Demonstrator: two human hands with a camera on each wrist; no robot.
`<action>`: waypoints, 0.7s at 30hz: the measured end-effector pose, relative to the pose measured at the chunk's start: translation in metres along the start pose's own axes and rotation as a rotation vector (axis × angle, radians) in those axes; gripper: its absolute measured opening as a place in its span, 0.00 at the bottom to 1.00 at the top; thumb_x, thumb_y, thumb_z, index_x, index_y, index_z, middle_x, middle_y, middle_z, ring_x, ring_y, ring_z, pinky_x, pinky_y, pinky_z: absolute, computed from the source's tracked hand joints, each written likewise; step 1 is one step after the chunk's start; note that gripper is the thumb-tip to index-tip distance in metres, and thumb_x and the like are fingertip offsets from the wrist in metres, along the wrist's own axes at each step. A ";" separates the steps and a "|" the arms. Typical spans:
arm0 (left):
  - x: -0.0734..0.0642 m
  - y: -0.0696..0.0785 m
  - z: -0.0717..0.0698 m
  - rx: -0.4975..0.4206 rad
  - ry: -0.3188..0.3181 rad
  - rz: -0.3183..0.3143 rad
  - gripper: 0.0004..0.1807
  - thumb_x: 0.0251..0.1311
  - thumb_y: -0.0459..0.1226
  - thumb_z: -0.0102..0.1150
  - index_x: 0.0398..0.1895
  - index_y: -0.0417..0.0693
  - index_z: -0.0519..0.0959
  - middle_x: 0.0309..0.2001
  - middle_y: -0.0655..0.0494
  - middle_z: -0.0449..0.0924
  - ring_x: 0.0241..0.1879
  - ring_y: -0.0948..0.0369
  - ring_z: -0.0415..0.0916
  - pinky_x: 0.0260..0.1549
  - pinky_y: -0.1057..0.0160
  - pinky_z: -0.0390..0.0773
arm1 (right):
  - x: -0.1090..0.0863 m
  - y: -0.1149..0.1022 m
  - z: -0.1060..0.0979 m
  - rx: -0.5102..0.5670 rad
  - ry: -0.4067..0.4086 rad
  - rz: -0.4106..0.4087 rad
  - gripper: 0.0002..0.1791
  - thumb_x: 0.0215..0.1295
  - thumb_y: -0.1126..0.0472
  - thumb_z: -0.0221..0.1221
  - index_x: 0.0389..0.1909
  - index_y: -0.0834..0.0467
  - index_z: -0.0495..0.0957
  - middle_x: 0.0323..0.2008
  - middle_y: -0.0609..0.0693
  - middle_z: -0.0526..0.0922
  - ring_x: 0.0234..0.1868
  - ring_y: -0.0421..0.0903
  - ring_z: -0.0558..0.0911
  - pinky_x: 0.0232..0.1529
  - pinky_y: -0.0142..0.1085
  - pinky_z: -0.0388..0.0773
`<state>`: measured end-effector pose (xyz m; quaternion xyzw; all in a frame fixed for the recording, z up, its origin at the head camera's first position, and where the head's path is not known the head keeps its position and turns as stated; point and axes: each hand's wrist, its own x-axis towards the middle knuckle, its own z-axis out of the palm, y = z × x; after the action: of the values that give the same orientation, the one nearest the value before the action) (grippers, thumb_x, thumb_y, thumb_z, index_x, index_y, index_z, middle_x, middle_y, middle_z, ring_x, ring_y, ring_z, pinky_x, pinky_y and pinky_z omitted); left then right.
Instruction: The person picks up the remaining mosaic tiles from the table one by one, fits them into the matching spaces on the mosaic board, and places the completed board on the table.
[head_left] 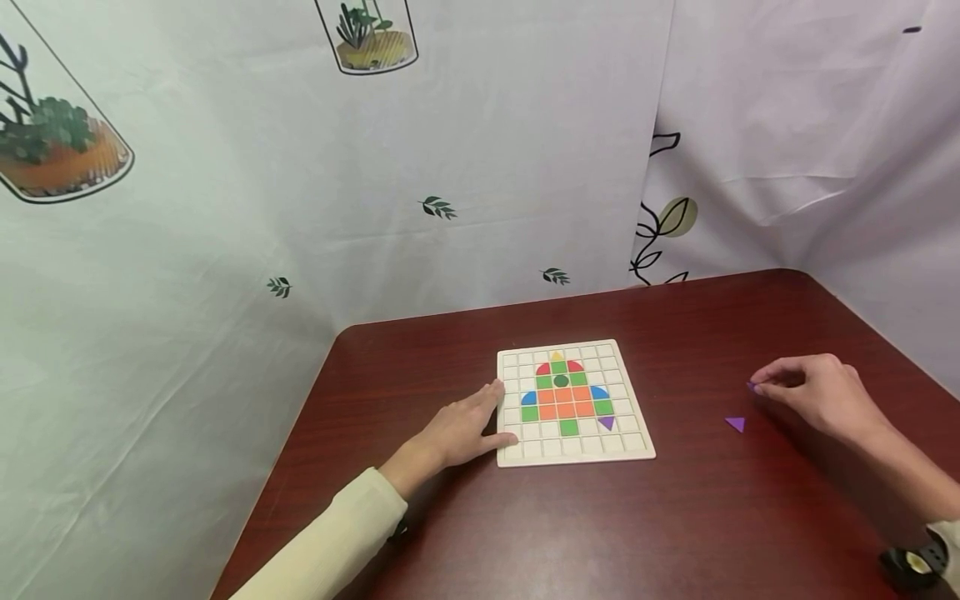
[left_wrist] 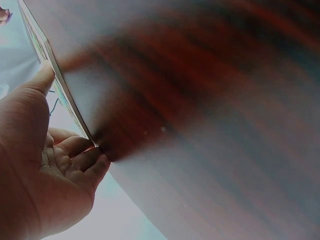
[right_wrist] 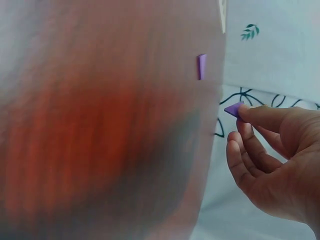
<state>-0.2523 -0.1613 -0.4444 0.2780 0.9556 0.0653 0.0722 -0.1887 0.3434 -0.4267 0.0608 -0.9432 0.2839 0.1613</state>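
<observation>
A white square grid board [head_left: 630, 442] lies on the table, bearing a figure of coloured pieces: orange and green squares, red and blue rounded pieces, a green circle, a yellow triangle at the top and a purple triangle [head_left: 607, 423] at the lower right. My left hand [head_left: 461, 427] rests at the board's left edge, thumb and fingertips touching its rim. Out to the right, my right hand [head_left: 823, 393] pinches a small purple triangle [right_wrist: 233, 109] between thumb and forefinger. Another purple triangle [head_left: 737, 424] lies on the table just below that hand.
The dark red-brown wooden table [head_left: 675, 525] has rounded far corners. White cloth [head_left: 480, 150] printed with plants and leaves hangs behind and beside it. A dark watch-like band [head_left: 918, 562] sits on the right wrist.
</observation>
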 end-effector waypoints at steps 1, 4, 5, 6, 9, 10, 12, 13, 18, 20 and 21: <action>0.000 0.000 0.000 -0.001 0.000 0.000 0.54 0.70 0.65 0.60 0.87 0.45 0.51 0.85 0.49 0.52 0.82 0.55 0.54 0.72 0.50 0.69 | 0.002 -0.002 0.000 0.001 0.004 -0.005 0.04 0.63 0.66 0.74 0.36 0.54 0.92 0.32 0.49 0.89 0.31 0.24 0.74 0.30 0.27 0.69; 0.000 0.000 0.000 -0.001 0.003 0.002 0.55 0.70 0.65 0.60 0.87 0.45 0.51 0.85 0.48 0.52 0.82 0.55 0.55 0.72 0.50 0.69 | 0.006 -0.008 -0.002 0.004 0.013 -0.015 0.04 0.63 0.65 0.75 0.37 0.53 0.92 0.34 0.50 0.90 0.33 0.23 0.74 0.31 0.28 0.68; 0.000 0.000 0.000 -0.002 0.004 0.003 0.55 0.70 0.65 0.60 0.87 0.45 0.51 0.85 0.48 0.52 0.82 0.55 0.55 0.71 0.50 0.69 | 0.007 -0.011 -0.002 0.006 0.014 -0.018 0.04 0.63 0.64 0.75 0.37 0.52 0.93 0.34 0.50 0.91 0.34 0.22 0.73 0.31 0.28 0.68; 0.000 0.000 0.000 -0.001 0.004 0.004 0.55 0.70 0.65 0.60 0.87 0.45 0.51 0.85 0.48 0.52 0.82 0.55 0.55 0.71 0.50 0.69 | 0.009 -0.014 -0.003 0.008 0.013 -0.022 0.04 0.63 0.64 0.75 0.37 0.52 0.93 0.35 0.51 0.91 0.34 0.22 0.73 0.31 0.28 0.68; 0.000 0.000 -0.001 -0.002 0.005 0.006 0.55 0.70 0.65 0.60 0.87 0.45 0.51 0.85 0.49 0.52 0.82 0.55 0.54 0.71 0.50 0.69 | 0.014 -0.024 -0.003 0.017 0.004 -0.027 0.04 0.64 0.62 0.75 0.38 0.51 0.93 0.36 0.51 0.91 0.35 0.21 0.73 0.31 0.29 0.69; 0.000 0.000 -0.001 -0.003 0.006 0.006 0.55 0.70 0.65 0.60 0.87 0.45 0.51 0.85 0.49 0.52 0.82 0.55 0.54 0.71 0.50 0.70 | 0.015 -0.027 -0.003 0.021 -0.002 -0.028 0.04 0.64 0.61 0.76 0.38 0.51 0.93 0.37 0.51 0.91 0.36 0.21 0.73 0.31 0.29 0.69; 0.000 0.000 -0.001 -0.004 0.005 0.006 0.55 0.70 0.65 0.60 0.87 0.45 0.51 0.85 0.49 0.52 0.82 0.55 0.54 0.71 0.50 0.70 | 0.019 -0.035 -0.002 0.028 -0.014 -0.032 0.03 0.64 0.60 0.76 0.38 0.51 0.93 0.37 0.52 0.91 0.35 0.22 0.74 0.31 0.31 0.70; 0.000 0.000 -0.002 -0.005 0.005 0.005 0.55 0.70 0.65 0.60 0.87 0.45 0.51 0.85 0.49 0.52 0.82 0.55 0.54 0.71 0.49 0.70 | 0.020 -0.039 -0.002 0.032 -0.019 -0.031 0.03 0.64 0.59 0.76 0.38 0.50 0.93 0.38 0.52 0.92 0.36 0.23 0.74 0.32 0.31 0.70; -0.001 0.001 -0.002 -0.006 0.002 0.007 0.54 0.70 0.65 0.60 0.87 0.45 0.51 0.85 0.48 0.52 0.82 0.55 0.54 0.72 0.49 0.69 | 0.026 -0.059 0.005 0.057 -0.045 -0.040 0.03 0.64 0.56 0.76 0.38 0.48 0.93 0.39 0.50 0.92 0.36 0.30 0.77 0.34 0.32 0.72; -0.001 0.000 -0.001 -0.003 0.003 0.007 0.54 0.70 0.65 0.60 0.87 0.45 0.51 0.85 0.48 0.52 0.82 0.55 0.54 0.72 0.50 0.69 | 0.028 -0.068 0.009 0.068 -0.057 -0.045 0.03 0.64 0.55 0.76 0.37 0.46 0.93 0.39 0.49 0.92 0.37 0.33 0.79 0.36 0.31 0.72; -0.001 0.000 -0.001 -0.003 0.003 0.006 0.54 0.70 0.65 0.60 0.87 0.45 0.51 0.85 0.48 0.52 0.82 0.55 0.54 0.72 0.50 0.69 | 0.029 -0.072 0.011 0.074 -0.066 -0.047 0.03 0.64 0.55 0.76 0.37 0.46 0.93 0.39 0.48 0.92 0.38 0.34 0.80 0.37 0.31 0.72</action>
<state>-0.2519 -0.1615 -0.4434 0.2809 0.9547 0.0671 0.0711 -0.2039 0.2767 -0.3885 0.0982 -0.9352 0.3125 0.1343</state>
